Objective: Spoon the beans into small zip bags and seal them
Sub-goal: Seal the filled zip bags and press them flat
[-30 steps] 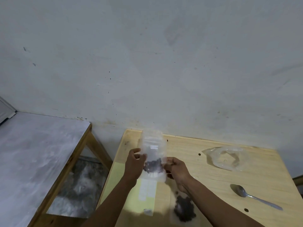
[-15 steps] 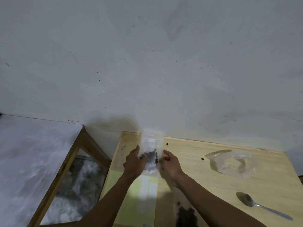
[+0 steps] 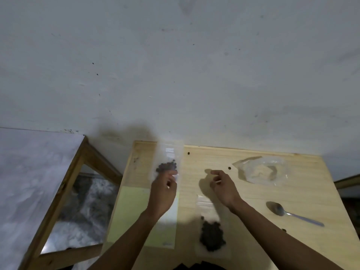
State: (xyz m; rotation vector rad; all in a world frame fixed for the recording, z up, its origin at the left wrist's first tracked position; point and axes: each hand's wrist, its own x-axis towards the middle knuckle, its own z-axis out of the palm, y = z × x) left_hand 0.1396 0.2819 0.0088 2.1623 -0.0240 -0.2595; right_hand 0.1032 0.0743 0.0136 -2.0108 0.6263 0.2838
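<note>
My left hand [image 3: 163, 189] pinches the small clear bean-filled zip bag [image 3: 168, 164]; right hand [image 3: 222, 185] hangs loose, empty; a poor seal could spill beans.

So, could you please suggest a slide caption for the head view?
Left hand places small clear bean-filled zip bag on pale wooden table; right hand hovers open.

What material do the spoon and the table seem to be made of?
The spoon looks like polished metal: grey and shiny with a reflecting bowl. The table looks like pale unfinished wood or plywood: light grain, matte surface, small drilled holes.
</note>
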